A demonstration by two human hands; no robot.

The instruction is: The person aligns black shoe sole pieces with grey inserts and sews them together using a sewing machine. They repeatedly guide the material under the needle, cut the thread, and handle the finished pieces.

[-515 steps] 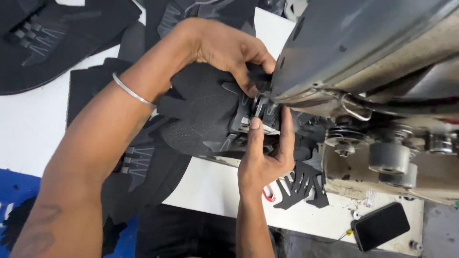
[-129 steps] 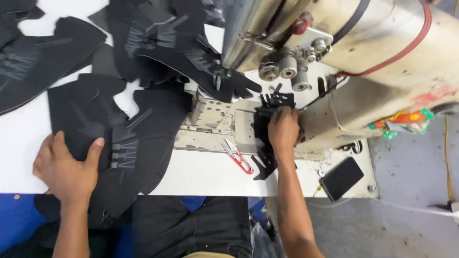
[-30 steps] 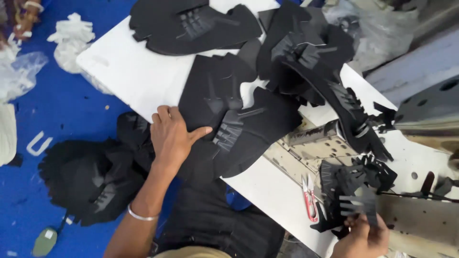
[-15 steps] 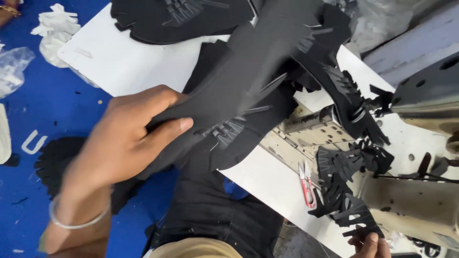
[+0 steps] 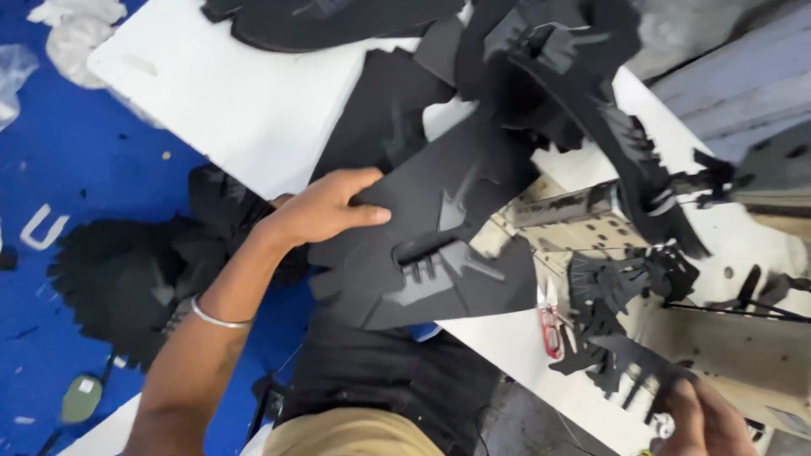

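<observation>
My left hand (image 5: 325, 211) grips the edge of a large black cut shoe-upper panel (image 5: 431, 253), thumb on top, holding it over the near edge of the white work table (image 5: 228, 93). My right hand (image 5: 705, 422) is at the bottom right corner, partly cut off, pinching a small black cut trim piece (image 5: 629, 363) with finger-like tabs. More black panels (image 5: 541, 59) lie heaped on the table beyond the held one.
Red-handled snips (image 5: 551, 325) lie on the metal bed of a sewing machine (image 5: 591, 219). A pile of black pieces (image 5: 135, 270) sits on the blue floor at left. White scraps (image 5: 76, 25) lie top left. Dark trousers (image 5: 389, 388) show below.
My left hand has shifted its grip and drawn the large black panel down toward the table's near edge. The right hand stays low at the bottom right with the trim piece.
</observation>
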